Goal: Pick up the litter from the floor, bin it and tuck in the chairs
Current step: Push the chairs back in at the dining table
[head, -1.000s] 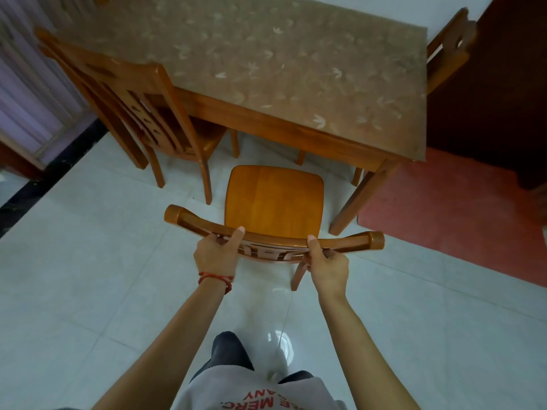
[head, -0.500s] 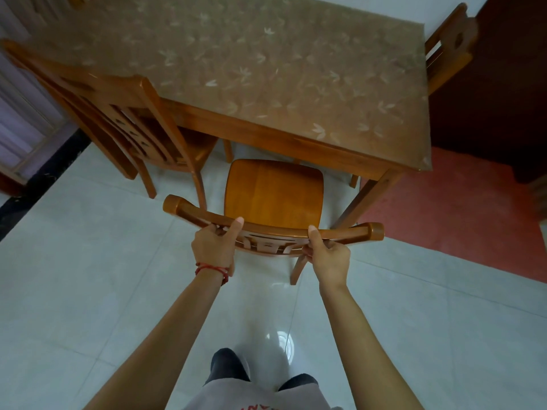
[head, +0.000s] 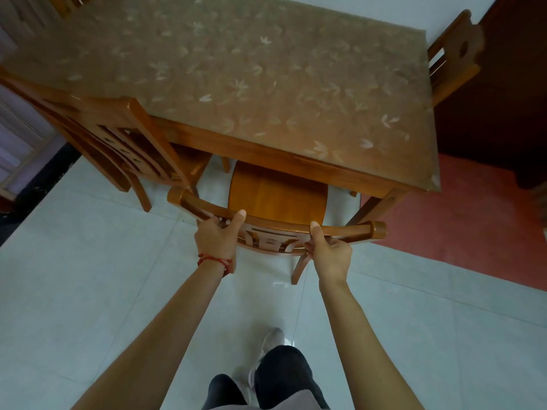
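Head view shows left hand (head: 217, 236) and right hand (head: 331, 255) clamped on the chair (head: 278, 199) top rail, seat partly under the table (head: 296, 155) near edge; push evenly, straight in.

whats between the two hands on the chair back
In the head view, the left hand and right hand grip the chair's top rail; between them lies only bare rail and carved slats.

The person is wearing a thin red string bracelet (head: 213, 261) on the left wrist, dark trousers (head: 284, 377), a pale grey shoe (head: 270, 340); both forearms are showing bare.
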`<action>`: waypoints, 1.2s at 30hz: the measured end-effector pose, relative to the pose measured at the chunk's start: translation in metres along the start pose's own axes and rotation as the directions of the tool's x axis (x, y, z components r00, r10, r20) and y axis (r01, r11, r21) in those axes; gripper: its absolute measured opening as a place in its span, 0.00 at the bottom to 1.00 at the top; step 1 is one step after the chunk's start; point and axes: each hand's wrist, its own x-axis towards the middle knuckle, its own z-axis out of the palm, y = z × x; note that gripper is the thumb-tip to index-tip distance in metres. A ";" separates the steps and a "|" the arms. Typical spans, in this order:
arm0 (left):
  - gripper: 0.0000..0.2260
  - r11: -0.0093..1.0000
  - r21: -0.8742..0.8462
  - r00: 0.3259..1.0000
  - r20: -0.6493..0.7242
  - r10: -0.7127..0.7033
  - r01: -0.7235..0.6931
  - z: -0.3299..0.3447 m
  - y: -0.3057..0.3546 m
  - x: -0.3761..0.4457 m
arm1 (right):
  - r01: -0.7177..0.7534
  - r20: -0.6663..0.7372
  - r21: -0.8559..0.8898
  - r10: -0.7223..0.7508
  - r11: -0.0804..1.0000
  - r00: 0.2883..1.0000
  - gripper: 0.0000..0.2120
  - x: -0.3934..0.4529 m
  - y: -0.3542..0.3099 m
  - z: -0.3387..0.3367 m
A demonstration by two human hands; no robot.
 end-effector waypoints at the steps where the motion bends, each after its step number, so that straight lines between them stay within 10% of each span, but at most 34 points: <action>1: 0.19 1.000 0.002 1.000 0.000 0.004 -0.004 0.004 0.003 0.006 | 0.009 -0.001 0.003 -0.009 1.000 1.000 0.13 0.006 -0.003 0.003; 36: 0.19 0.994 -0.011 0.981 0.159 0.108 -0.108 0.054 0.062 0.143 | -0.023 -0.136 0.074 0.033 0.997 0.990 0.14 0.098 -0.074 0.073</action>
